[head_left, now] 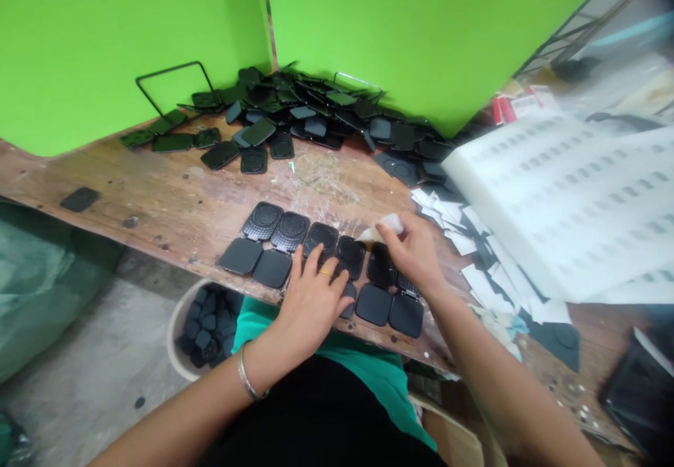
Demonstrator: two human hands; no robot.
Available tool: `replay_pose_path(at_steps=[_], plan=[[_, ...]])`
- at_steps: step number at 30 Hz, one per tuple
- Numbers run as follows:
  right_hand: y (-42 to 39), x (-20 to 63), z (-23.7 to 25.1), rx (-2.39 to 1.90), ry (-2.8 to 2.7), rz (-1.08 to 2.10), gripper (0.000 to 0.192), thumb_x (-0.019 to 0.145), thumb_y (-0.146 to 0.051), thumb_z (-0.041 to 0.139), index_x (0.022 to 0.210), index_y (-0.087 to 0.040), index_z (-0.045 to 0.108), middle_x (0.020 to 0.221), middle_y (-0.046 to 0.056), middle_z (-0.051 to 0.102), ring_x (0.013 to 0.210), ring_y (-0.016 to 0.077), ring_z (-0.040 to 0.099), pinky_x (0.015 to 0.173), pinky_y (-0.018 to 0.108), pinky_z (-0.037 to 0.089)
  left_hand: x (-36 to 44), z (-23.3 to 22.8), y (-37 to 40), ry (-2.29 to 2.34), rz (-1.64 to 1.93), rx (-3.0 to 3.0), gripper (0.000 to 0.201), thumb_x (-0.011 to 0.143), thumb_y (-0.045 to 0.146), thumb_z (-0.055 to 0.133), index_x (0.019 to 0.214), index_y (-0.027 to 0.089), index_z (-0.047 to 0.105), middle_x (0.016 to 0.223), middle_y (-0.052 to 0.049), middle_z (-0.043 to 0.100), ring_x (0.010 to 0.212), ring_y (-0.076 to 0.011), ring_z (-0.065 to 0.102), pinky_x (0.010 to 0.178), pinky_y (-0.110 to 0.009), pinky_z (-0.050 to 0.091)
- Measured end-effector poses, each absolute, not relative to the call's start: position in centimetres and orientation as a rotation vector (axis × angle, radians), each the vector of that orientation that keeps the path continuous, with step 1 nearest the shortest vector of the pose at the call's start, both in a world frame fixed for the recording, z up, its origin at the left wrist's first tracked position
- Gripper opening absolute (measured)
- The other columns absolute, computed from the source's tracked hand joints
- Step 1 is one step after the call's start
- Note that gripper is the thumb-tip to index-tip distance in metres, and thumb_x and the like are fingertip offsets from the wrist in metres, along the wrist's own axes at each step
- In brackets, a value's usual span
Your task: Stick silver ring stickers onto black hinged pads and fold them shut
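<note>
Left hand (312, 297) flat on open cases (295, 246), right hand (415, 249) pinching cloth (387, 226)

Matt black plastic cases (274, 246) lie on a rough, scuffed wooden bench (173, 200) beside white paper slips (474, 242).

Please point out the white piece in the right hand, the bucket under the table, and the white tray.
white piece (388, 225), head view, its middle.
bucket (177, 326), head view, left rim.
white tray (558, 200), head view, top surface.

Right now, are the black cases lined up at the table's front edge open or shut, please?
Open: each black case in the row lies spread flat, ribbed half behind, smooth half in front. The left hand rests on them.
</note>
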State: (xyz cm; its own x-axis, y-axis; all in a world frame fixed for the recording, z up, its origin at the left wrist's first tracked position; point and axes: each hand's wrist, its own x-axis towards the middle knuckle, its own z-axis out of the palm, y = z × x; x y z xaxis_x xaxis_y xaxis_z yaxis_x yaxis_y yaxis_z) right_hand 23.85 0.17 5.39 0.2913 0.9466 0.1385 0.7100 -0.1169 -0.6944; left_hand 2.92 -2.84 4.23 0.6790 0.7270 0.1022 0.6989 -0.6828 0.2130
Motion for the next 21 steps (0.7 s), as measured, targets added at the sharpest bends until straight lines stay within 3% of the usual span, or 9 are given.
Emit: replay_pose_path(at_steps=[5,14,21], plan=[[-1.1,24.1,6.6,-1.924,-1.632,0.352,0.026,0.082,-0.039,0.054,0.065,-0.022,0.044,0.059,0.000,0.050,0.057,0.0156,0.044,0.055,0.029,0.028,3.1,4.3,-2.7,1.179,0.254,2.751,0.036,0.090,0.041,0.063,0.118,0.019,0.070,0.122,-0.010,0.066,0.133,-0.0415,0.044,0.113,-0.068,0.025],[-1.6,22.3,6.5,-1.827,-1.696,0.566,0.026,0.085,-0.041,0.053,0.069,-0.020,0.052,0.061,0.000,0.054,0.057,0.0153,0.048,0.056,0.028,0.032,3.2,4.4,-2.7,1.178,0.210,2.749,0.038,0.089,0.041,0.065,0.120,0.019,0.069,0.123,-0.011,0.066,0.134,-0.0405,0.044,0.114,-0.067,0.026],[0.9,21.5,6.0,-1.851,-1.714,0.431,0.024,0.085,-0.039,0.052,0.068,-0.022,0.046,0.059,0.000,0.050,0.057,0.0162,0.045,0.057,0.029,0.030,3.3,4.3,-2.5,1.175,0.208,2.737,0.039,0.088,0.042,0.066,0.119,0.018,0.070,0.123,-0.011,0.067,0.133,-0.0403,0.045,0.114,-0.067,0.027]])
